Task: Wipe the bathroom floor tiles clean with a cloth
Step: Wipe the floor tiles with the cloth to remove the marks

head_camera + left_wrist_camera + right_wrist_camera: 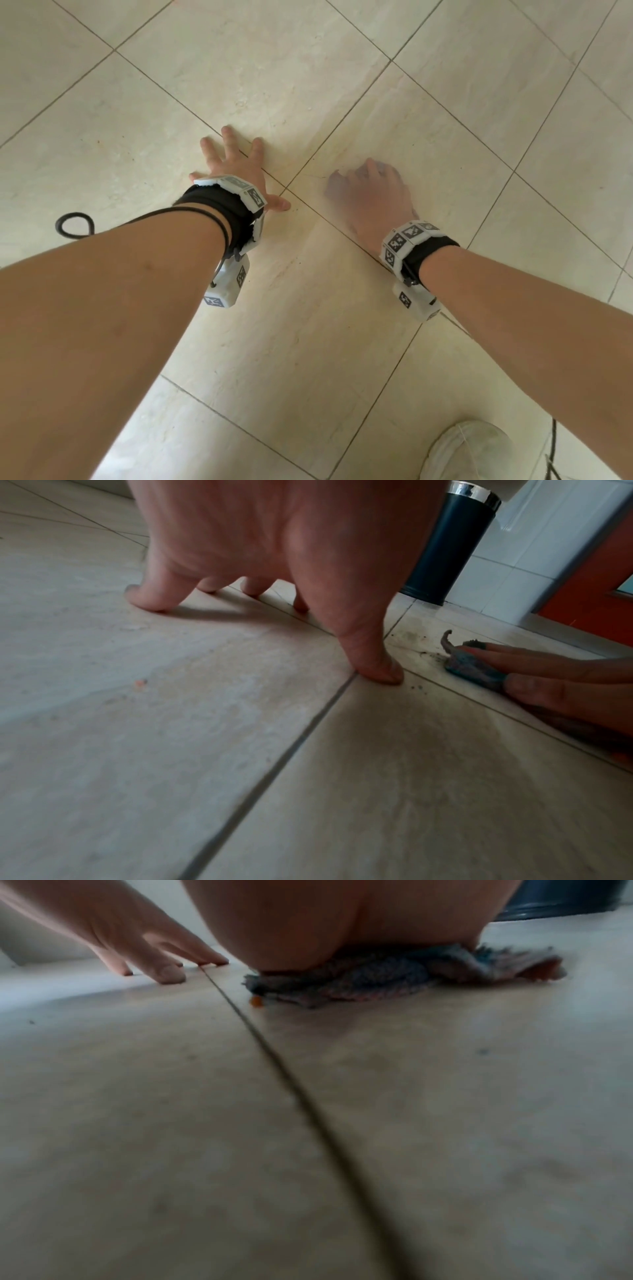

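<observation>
My left hand [236,164] rests on the beige floor tiles [308,308], fingers spread and only the fingertips [147,601] and thumb touching; it holds nothing. To its right, my right hand [371,192], blurred by motion, presses flat on a bunched blue-grey cloth [472,666]. Straight fingers lie across the top of the cloth [377,980] and the palm bears down on it. Most of the cloth is hidden under the hand in the head view. Dark grit [424,653] lies on the tile just ahead of the cloth, and an orange crumb [256,1003] sits at its near edge.
A black cylindrical bin [448,547] with a chrome rim stands by the white tiled wall [496,569], next to an orange door [599,574]. A white shoe [469,448] is at the bottom right. A black cable loop [73,224] lies left of my forearm.
</observation>
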Demonstrator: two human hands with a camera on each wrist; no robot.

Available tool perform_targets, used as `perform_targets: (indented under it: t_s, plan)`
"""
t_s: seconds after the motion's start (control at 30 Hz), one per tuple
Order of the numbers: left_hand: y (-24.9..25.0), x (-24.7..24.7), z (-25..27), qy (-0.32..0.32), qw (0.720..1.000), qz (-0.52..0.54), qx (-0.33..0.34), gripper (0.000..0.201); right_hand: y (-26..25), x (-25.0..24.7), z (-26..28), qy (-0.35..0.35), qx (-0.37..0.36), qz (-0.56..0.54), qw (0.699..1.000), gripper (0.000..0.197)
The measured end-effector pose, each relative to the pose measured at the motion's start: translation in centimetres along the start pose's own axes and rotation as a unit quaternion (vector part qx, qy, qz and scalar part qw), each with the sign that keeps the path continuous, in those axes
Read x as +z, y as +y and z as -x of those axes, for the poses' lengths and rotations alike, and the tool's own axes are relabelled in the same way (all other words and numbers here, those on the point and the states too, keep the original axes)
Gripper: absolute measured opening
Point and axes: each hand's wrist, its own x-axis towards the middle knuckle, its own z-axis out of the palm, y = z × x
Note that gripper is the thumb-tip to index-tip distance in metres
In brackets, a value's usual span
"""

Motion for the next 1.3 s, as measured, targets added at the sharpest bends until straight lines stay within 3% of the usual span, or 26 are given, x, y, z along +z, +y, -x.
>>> perform_targets:
  t_s: [0.27,0.6,0.73,1.13,1.3]
  plan:
    - [-0.1,0.2,-0.1,0.012,1.0,-0.015,0.001,0.119,2.2,-0.9,-2.1,0.001,0.002,0.003,1.0,0.06]
    - [0.0,0.1,-0.2,0.008,1.0,-0.019,-0.006,0.121,1.5,-3.2,-5.9,0.027,0.066,-0.1,0.992,0.049]
    - [0.2,-0.2,0.2,0.004,0.999,-0.044,-0.002,0.119,-1.9,-4.6,-7.2,-0.05,0.135,-0.118,0.982,0.062]
    - [-2.1,-1.7,0.8,-0.059,0.986,-0.141,0.063,0.119,-8.1,-2.0,-1.1,-0.035,-0.026,-0.028,0.999,0.067]
    - [-4.0,-0.7,1.9,-0.027,0.988,-0.122,0.091,0.109,-8.3,-0.6,2.6,-0.049,-0.104,-0.011,0.993,0.063]
